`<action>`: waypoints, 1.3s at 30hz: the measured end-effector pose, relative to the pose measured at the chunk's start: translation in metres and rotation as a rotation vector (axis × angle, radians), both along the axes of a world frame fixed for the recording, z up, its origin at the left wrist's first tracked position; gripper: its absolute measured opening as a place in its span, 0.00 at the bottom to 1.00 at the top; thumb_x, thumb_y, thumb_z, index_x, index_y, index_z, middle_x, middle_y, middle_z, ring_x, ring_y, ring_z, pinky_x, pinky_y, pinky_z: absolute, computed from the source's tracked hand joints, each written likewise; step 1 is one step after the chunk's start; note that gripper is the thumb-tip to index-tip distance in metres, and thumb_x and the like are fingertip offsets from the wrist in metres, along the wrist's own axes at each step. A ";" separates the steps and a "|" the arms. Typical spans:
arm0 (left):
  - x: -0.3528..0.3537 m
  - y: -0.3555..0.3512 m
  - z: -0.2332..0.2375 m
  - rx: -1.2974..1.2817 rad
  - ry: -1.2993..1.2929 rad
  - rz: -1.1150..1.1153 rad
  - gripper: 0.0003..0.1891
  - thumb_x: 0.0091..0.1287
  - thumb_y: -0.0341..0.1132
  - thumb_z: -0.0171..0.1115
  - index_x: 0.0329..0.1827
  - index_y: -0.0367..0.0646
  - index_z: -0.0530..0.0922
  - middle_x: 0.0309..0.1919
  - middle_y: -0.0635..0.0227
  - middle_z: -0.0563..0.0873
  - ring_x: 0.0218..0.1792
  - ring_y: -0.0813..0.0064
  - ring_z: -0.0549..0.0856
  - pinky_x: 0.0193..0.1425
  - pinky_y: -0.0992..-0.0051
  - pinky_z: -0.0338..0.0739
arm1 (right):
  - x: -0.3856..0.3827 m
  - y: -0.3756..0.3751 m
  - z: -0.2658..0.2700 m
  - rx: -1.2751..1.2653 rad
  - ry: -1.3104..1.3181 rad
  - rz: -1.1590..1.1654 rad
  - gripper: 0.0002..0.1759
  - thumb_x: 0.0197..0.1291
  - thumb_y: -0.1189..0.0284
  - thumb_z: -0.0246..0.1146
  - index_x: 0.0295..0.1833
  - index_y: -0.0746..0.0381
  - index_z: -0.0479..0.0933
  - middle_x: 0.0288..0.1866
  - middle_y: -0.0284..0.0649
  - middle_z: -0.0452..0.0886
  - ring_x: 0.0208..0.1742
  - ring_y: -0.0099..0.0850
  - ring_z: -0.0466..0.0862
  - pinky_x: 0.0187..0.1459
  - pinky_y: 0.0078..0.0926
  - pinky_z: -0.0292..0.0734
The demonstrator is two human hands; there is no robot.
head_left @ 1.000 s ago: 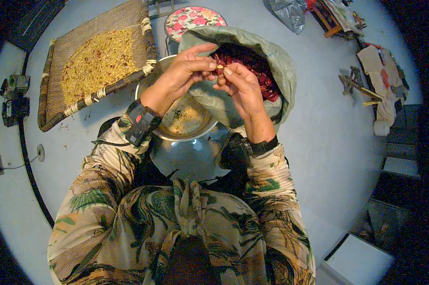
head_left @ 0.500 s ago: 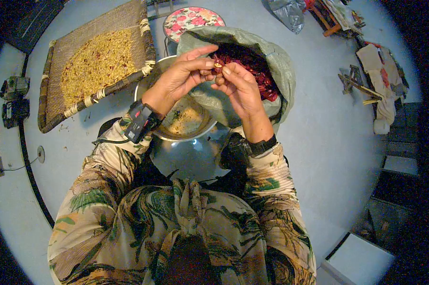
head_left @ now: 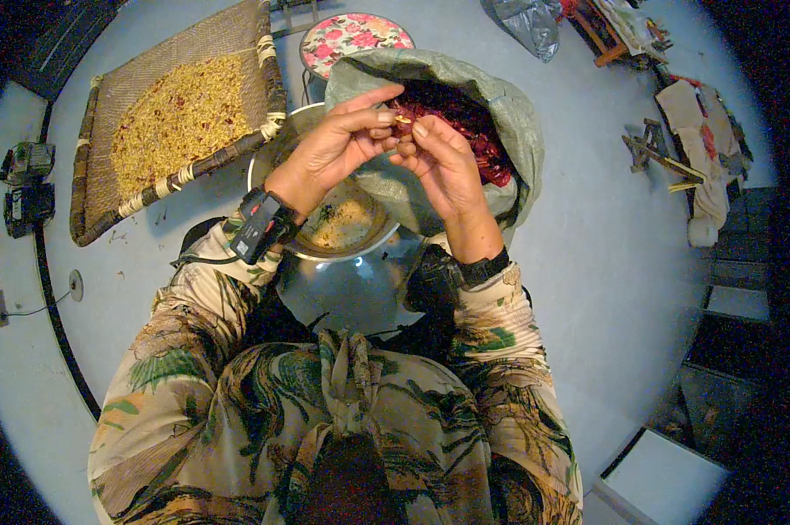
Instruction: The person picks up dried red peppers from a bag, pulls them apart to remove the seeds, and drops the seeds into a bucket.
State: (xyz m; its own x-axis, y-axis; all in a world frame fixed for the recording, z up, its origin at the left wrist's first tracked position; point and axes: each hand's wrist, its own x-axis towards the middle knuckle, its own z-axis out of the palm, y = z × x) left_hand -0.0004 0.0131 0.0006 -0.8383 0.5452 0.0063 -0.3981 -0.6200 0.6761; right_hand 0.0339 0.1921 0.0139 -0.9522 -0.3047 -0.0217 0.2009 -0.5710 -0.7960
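My left hand [head_left: 335,144] and my right hand [head_left: 446,166] meet over the mouth of a green woven sack [head_left: 522,131]. Pinched between their fingertips is a small dried red chili [head_left: 402,122], with a yellowish inside showing. Fingers partly cover it. My left index finger stretches out above the pinch. Many dark red dried chilies [head_left: 482,144] fill the sack just behind my right hand. Beneath my wrists stands a wide metal basin [head_left: 351,297], with yellowish and dark bits [head_left: 338,226] in its bottom.
On the left lies a woven tray [head_left: 181,185] spread with yellow seeds [head_left: 181,118] and red flecks. A round flower-patterned stool [head_left: 356,39] stands behind the sack. A grey plastic bag [head_left: 531,26] and a wooden frame with cloth [head_left: 692,140] are on the floor at right.
My fingertips have shifted slightly on the chili, and its yellowish part shows at a different angle. The sack, basin and tray stay put.
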 end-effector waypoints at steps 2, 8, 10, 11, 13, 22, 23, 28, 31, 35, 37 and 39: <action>0.002 0.000 0.002 -0.018 -0.011 0.006 0.29 0.67 0.30 0.60 0.72 0.38 0.65 0.50 0.61 0.84 0.50 0.73 0.84 0.57 0.74 0.79 | -0.001 0.000 -0.004 0.000 -0.007 -0.019 0.06 0.68 0.71 0.59 0.44 0.63 0.76 0.36 0.38 0.82 0.37 0.27 0.83 0.43 0.31 0.84; 0.006 0.003 0.015 -0.203 0.086 0.163 0.30 0.66 0.31 0.61 0.71 0.36 0.64 0.46 0.62 0.85 0.42 0.74 0.85 0.52 0.76 0.81 | 0.000 -0.004 -0.003 0.118 0.020 -0.123 0.06 0.68 0.71 0.59 0.43 0.64 0.76 0.37 0.39 0.83 0.35 0.28 0.84 0.41 0.29 0.85; 0.004 0.001 0.012 -0.263 0.111 0.195 0.31 0.65 0.31 0.63 0.71 0.36 0.64 0.44 0.63 0.86 0.40 0.75 0.85 0.49 0.77 0.80 | 0.000 -0.006 -0.003 0.171 0.034 -0.172 0.07 0.69 0.71 0.59 0.43 0.64 0.76 0.37 0.39 0.83 0.35 0.28 0.84 0.40 0.29 0.85; 0.003 0.000 0.010 -0.293 0.124 0.210 0.32 0.65 0.31 0.63 0.71 0.35 0.64 0.43 0.63 0.86 0.39 0.75 0.85 0.47 0.77 0.80 | -0.001 -0.006 -0.004 0.195 0.039 -0.196 0.07 0.69 0.71 0.60 0.43 0.64 0.76 0.37 0.39 0.83 0.34 0.28 0.84 0.39 0.29 0.85; 0.001 0.001 0.008 -0.311 0.169 0.232 0.33 0.63 0.30 0.65 0.71 0.35 0.63 0.41 0.64 0.86 0.39 0.76 0.85 0.46 0.78 0.80 | -0.003 -0.005 -0.008 0.230 0.054 -0.233 0.07 0.68 0.70 0.60 0.43 0.64 0.76 0.36 0.39 0.83 0.34 0.27 0.84 0.38 0.28 0.85; 0.006 0.009 0.002 -0.424 0.288 0.349 0.37 0.59 0.25 0.69 0.72 0.36 0.62 0.42 0.63 0.84 0.41 0.75 0.85 0.49 0.77 0.79 | -0.002 -0.008 -0.009 0.482 0.117 -0.294 0.06 0.66 0.73 0.63 0.42 0.65 0.77 0.33 0.37 0.83 0.32 0.24 0.83 0.36 0.24 0.82; 0.006 0.009 0.001 -0.419 0.299 0.354 0.37 0.59 0.24 0.69 0.72 0.36 0.62 0.42 0.62 0.84 0.41 0.74 0.85 0.50 0.76 0.79 | -0.001 -0.008 -0.008 0.493 0.107 -0.291 0.06 0.65 0.74 0.63 0.42 0.65 0.77 0.33 0.36 0.83 0.31 0.24 0.83 0.35 0.23 0.81; 0.004 0.007 -0.001 -0.467 0.296 0.361 0.37 0.58 0.21 0.67 0.72 0.37 0.62 0.42 0.61 0.84 0.42 0.72 0.86 0.50 0.75 0.80 | -0.003 -0.010 -0.015 0.493 0.130 -0.294 0.06 0.65 0.73 0.63 0.42 0.65 0.77 0.32 0.35 0.83 0.31 0.24 0.83 0.34 0.22 0.79; 0.001 0.005 -0.004 -0.483 0.313 0.367 0.36 0.57 0.20 0.67 0.71 0.38 0.63 0.41 0.60 0.85 0.42 0.71 0.86 0.50 0.75 0.81 | -0.003 -0.010 -0.015 0.523 0.099 -0.278 0.06 0.65 0.73 0.63 0.41 0.65 0.77 0.33 0.36 0.83 0.32 0.24 0.83 0.34 0.22 0.80; 0.000 0.004 -0.005 -0.474 0.314 0.342 0.34 0.57 0.21 0.66 0.69 0.36 0.65 0.41 0.60 0.85 0.42 0.72 0.86 0.50 0.75 0.80 | -0.002 -0.010 -0.010 0.432 0.007 -0.238 0.07 0.66 0.71 0.62 0.41 0.64 0.78 0.34 0.37 0.83 0.33 0.25 0.83 0.36 0.25 0.83; 0.000 0.003 -0.003 -0.466 0.260 0.310 0.34 0.57 0.22 0.67 0.69 0.36 0.66 0.40 0.61 0.85 0.41 0.72 0.86 0.48 0.76 0.80 | -0.002 -0.008 -0.010 0.347 -0.033 -0.201 0.07 0.66 0.71 0.61 0.41 0.64 0.78 0.35 0.38 0.82 0.34 0.26 0.83 0.38 0.28 0.85; 0.001 0.003 -0.001 -0.442 0.209 0.276 0.33 0.58 0.24 0.67 0.68 0.35 0.66 0.39 0.61 0.86 0.39 0.73 0.86 0.46 0.76 0.80 | -0.004 -0.002 -0.013 0.242 -0.054 -0.152 0.06 0.66 0.71 0.61 0.41 0.63 0.78 0.36 0.38 0.82 0.35 0.27 0.83 0.39 0.31 0.86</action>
